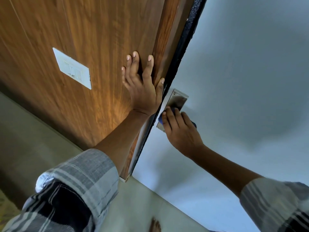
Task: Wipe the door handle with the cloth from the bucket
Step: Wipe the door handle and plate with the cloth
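- While the left hand (142, 87) lies flat and open on the one wooden panel (83, 39), fingers spread and thumb at its edge, the right hand (179, 129) is closed around the one blue cloth (160, 118) and presses it to the door hardware.
- One metal handle plate (177, 100) shows, just beside the left thumb and under the right fingertips; the handle itself is hidden beneath the right hand and cloth.
- The cloth peeks out at either side of the right hand, touching the plate.
- One white switch plate (72, 68) sits on the wood, well left of the left hand.
- One pale grey-blue door (242, 64) spreads to the right of both hands, with a dark edge strip (180, 52) between it and the wood.
- Two checked rolled sleeves (80, 178) show, and one bare foot (154, 225) on the grey floor (133, 206) below the hands.
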